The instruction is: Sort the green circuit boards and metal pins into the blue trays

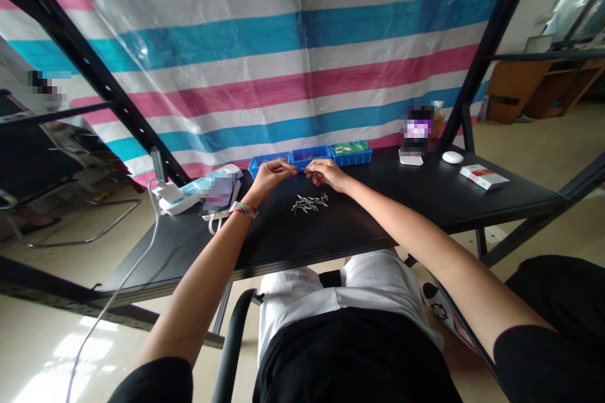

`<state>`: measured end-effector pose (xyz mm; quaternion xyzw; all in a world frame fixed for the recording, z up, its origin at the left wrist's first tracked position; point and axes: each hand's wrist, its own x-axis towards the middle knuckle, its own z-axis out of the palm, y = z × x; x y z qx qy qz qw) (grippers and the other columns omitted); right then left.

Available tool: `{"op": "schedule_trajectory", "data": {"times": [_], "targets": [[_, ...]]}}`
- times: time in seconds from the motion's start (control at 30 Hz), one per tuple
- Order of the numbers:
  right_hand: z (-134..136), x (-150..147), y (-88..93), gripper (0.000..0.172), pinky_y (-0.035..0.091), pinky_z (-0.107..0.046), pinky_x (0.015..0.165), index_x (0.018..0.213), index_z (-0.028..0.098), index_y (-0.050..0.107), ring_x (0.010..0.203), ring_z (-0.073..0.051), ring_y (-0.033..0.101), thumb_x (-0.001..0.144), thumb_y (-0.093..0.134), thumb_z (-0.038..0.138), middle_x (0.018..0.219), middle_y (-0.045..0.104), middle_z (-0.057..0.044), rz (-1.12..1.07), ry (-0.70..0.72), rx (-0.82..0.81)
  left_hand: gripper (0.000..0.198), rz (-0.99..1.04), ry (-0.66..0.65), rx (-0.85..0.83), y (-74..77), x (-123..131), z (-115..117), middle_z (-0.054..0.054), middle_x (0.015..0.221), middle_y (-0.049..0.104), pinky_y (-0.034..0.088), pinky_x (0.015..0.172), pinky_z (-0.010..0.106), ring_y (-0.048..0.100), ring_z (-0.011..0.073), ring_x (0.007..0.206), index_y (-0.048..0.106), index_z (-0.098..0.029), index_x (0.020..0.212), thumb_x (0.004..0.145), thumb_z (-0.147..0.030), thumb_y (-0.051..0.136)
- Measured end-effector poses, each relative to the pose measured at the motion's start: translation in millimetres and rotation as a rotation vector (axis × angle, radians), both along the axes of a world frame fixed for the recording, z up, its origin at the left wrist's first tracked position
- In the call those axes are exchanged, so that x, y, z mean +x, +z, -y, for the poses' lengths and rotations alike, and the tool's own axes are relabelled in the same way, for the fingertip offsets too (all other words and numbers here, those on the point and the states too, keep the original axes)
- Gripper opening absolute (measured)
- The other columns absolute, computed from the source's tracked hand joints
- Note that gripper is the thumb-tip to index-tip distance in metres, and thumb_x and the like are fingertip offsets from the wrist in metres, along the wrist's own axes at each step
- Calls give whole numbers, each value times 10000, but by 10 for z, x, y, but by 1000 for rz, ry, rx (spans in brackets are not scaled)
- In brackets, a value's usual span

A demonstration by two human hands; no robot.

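Over the black table (278, 236), my left hand (273, 174) and my right hand (327, 173) are raised close together, fingertips a small gap apart. Both are closed in a pinch. What they hold between the fingertips is too small to make out. Just below them a loose pile of thin silvery metal pieces (309, 203) lies on the tabletop. Directly behind my hands stand three joined blue bins: the left bin (255, 167), the middle bin (312, 152) and the right bin (362, 157). The right one holds green pieces (350, 148); the others' contents are mostly hidden.
Left on the table are a white power strip (182, 199) with a trailing cable (137, 264) and a phone-like device (220, 194). At right lie a white rounded object (452, 157) and a red-and-white box (484, 177). A striped sheet (302, 63) hangs behind, between black posts.
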<state>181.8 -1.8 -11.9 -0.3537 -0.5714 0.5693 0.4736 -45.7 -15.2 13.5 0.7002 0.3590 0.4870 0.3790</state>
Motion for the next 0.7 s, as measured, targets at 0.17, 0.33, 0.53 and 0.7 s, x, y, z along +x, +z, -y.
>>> {"op": "schedule_trajectory", "data": {"times": [0.17,0.33,0.53,0.7], "targets": [[4,0,-20,243,462,-192,476,806,187,770,526,-91,598,717,881,384,788,780,-26,3,-7,154,446,-41,-28,-71,21,-15,2,35,820,726,539,735,294,681,177,765,707,-186,892,689,-524,915],[15,-27,-33,292,469,-211,487,800,180,782,510,-103,580,664,918,399,653,708,6,41,-23,240,473,-50,-31,-175,-25,-59,-60,23,683,636,505,638,280,633,169,654,638,-196,751,852,-650,726],[51,-36,1,240,480,-227,498,804,169,787,511,-113,576,693,899,350,622,680,7,68,-71,258,490,-98,-46,-172,-85,-68,-115,17,602,576,485,615,288,587,154,589,612,-199,653,840,-627,761],[38,-32,-3,184,482,-217,494,811,173,792,515,-106,585,702,867,300,650,697,8,62,-76,256,463,-96,-52,-177,-81,-44,-99,25,638,617,498,632,294,608,155,607,631,-192,678,789,-599,821]]}}
